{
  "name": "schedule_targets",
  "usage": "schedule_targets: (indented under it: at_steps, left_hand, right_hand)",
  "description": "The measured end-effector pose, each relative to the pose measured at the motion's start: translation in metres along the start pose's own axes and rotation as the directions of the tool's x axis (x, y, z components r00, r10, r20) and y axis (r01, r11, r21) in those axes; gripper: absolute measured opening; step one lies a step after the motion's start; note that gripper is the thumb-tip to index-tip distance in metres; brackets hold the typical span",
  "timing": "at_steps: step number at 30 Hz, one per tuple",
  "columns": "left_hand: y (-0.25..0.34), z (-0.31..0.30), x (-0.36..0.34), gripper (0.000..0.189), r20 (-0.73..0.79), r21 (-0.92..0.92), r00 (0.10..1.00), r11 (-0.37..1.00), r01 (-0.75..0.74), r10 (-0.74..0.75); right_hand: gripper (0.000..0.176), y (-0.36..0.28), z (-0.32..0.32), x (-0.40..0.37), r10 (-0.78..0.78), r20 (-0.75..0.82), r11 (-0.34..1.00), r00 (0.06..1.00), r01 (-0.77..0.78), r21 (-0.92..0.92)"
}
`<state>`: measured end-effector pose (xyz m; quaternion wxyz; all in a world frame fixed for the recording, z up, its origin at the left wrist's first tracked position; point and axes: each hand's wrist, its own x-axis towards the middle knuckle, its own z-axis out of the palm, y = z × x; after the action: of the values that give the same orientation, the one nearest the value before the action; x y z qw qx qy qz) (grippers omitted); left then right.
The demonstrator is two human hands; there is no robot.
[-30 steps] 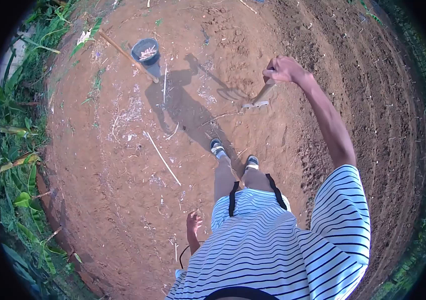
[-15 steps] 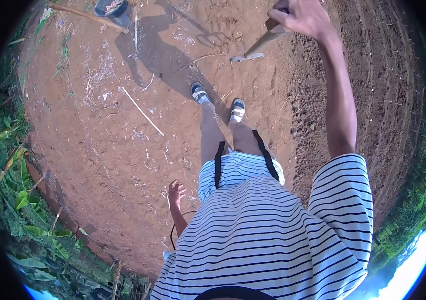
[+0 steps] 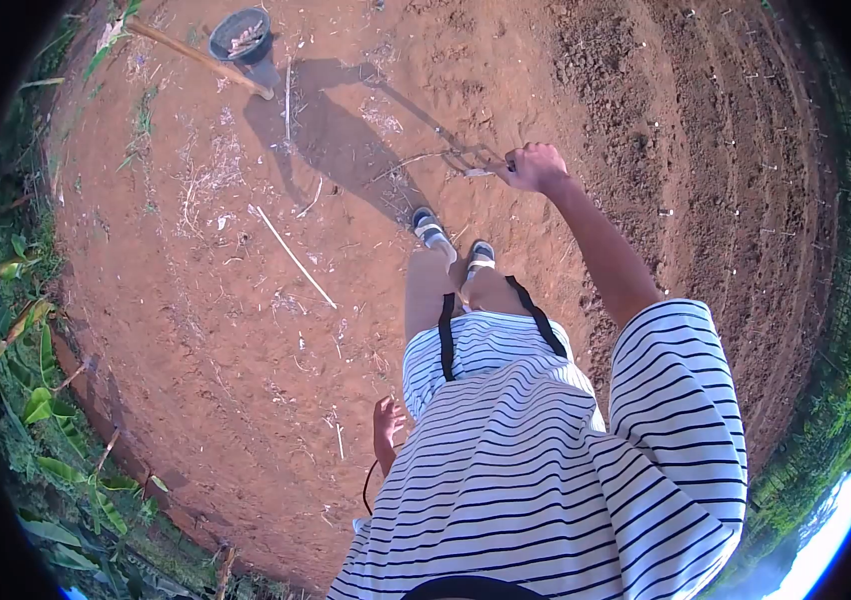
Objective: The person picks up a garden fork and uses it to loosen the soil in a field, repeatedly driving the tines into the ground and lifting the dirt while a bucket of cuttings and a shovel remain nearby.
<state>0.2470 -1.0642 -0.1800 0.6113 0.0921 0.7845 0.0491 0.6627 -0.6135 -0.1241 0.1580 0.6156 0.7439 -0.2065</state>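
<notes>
My right hand (image 3: pixel 536 167) is closed around the handle end of a long-handled garden fork (image 3: pixel 481 172). Most of the fork is hidden behind the hand, and its head shows at ground level just left of my knuckles. Its shadow on the soil shows a straight shaft and several prongs. At my left hip hangs my left hand (image 3: pixel 387 418), with nothing in it and its fingers apart and slightly bent. My feet in sandals stand on the bare soil below the fork.
A dark bucket (image 3: pixel 241 36) with pale pieces inside stands at upper left. Beside it lies a wooden pole (image 3: pixel 196 55). A thin pale stick (image 3: pixel 296 258) rests on the reddish soil. Darker tilled rows (image 3: pixel 716 180) run along the right, and green plants (image 3: pixel 41 405) border the left.
My right hand has come down and left in view with the garden fork. The fork's shadow has shifted toward the tool's head. My left hand stays by my hip.
</notes>
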Motion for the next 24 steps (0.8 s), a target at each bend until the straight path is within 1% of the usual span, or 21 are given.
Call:
schedule_targets:
  at_steps: [1,2,3,4,5,6,7,9,11,12,13,15,16,17,19,20,21,23,24]
  left_hand:
    - [0.001,0.004,0.011,0.038,0.078,-0.095,0.994,0.992,0.087,-0.08]
    - [0.016,0.005,0.016,0.039,0.099,-0.011,0.995,1.0,0.016,-0.015]
    - [0.033,0.003,0.021,0.04,0.122,0.078,0.992,0.996,-0.052,0.042]
    - [0.052,0.002,0.025,0.04,0.123,0.075,0.991,0.995,-0.062,0.052]
    - [0.069,-0.001,0.03,0.04,0.095,-0.011,0.994,0.999,-0.053,0.054]
    - [0.083,-0.006,0.03,0.041,0.068,-0.092,0.997,0.995,-0.038,0.045]
    - [0.1,-0.012,0.033,0.041,0.059,-0.099,0.994,0.992,-0.081,0.087]
    - [0.135,-0.028,0.035,0.041,0.037,-0.101,0.988,0.984,-0.145,0.149]
    - [0.164,-0.047,0.037,0.041,0.013,-0.052,0.978,0.977,-0.207,0.208]
    - [0.174,-0.054,0.037,0.039,-0.009,-0.063,0.968,0.966,-0.252,0.252]
    - [0.184,-0.059,0.037,0.039,-0.006,-0.057,0.967,0.966,-0.253,0.253]
    - [0.201,-0.064,0.036,0.038,-0.087,-0.122,0.948,0.941,-0.314,0.305]
    - [0.207,-0.062,0.035,0.037,-0.101,-0.168,0.958,0.944,-0.283,0.269]
    - [0.212,-0.059,0.035,0.037,-0.1,-0.17,0.957,0.943,-0.288,0.274]
    - [0.211,-0.054,0.04,0.036,-0.054,-0.078,0.973,0.97,-0.229,0.225]
    - [0.21,-0.049,0.044,0.036,-0.036,-0.021,0.977,0.978,-0.209,0.208]
    - [0.21,-0.042,0.048,0.036,-0.037,-0.018,0.977,0.977,-0.21,0.21]
    - [0.211,-0.03,0.05,0.037,0.034,0.079,0.987,0.984,-0.157,0.155]
    - [0.214,-0.024,0.048,0.037,0.057,0.09,0.986,0.983,-0.161,0.156]
  right_hand:
    - [0.052,0.002,0.005,0.0,0.001,-0.01,0.999,1.0,-0.002,-0.033]
    - [0.052,0.003,0.007,0.0,-0.002,-0.01,0.999,1.0,0.002,-0.041]
    - [0.049,0.002,0.009,-0.003,0.019,0.04,1.0,0.999,-0.019,-0.016]
    - [0.046,0.002,0.007,0.001,0.043,0.075,0.999,0.996,-0.044,0.007]
    - [0.046,0.001,0.005,0.003,0.047,0.064,0.999,0.997,-0.048,0.008]
    - [0.045,0.0,0.006,0.002,0.057,0.098,0.998,0.994,-0.059,0.02]
    - [0.044,0.0,0.006,0.001,0.068,0.129,0.997,0.989,-0.073,0.032]
    - [0.044,0.002,0.012,-0.003,0.081,0.107,0.994,0.991,-0.087,0.061]
    - [0.044,0.004,0.019,-0.011,0.059,0.06,0.995,0.996,-0.063,0.071]
    - [0.044,0.003,0.022,-0.017,0.081,0.077,0.995,0.994,-0.086,0.059]
    - [0.044,0.003,0.024,-0.024,0.087,0.077,0.994,0.993,-0.092,0.062]
    - [0.045,0.0,0.018,-0.035,0.054,0.145,0.998,0.988,-0.059,0.032]
    - [0.043,0.0,0.013,-0.034,0.078,0.193,0.993,0.978,-0.093,0.069]
    - [0.043,0.0,0.011,-0.035,0.079,0.188,0.993,0.979,-0.093,0.067]
    - [0.043,-0.001,0.015,-0.039,0.033,0.204,0.992,0.978,-0.058,0.115]
    - [0.043,-0.001,0.017,-0.04,0.036,0.205,0.991,0.978,-0.061,0.119]
    - [0.042,0.0,0.018,-0.038,0.028,0.185,0.99,0.982,-0.053,0.129]
    - [0.04,0.004,0.02,-0.036,0.015,0.152,0.987,0.988,-0.039,0.154]
    - [0.041,0.007,0.018,-0.034,0.0,0.185,0.986,0.983,-0.031,0.161]
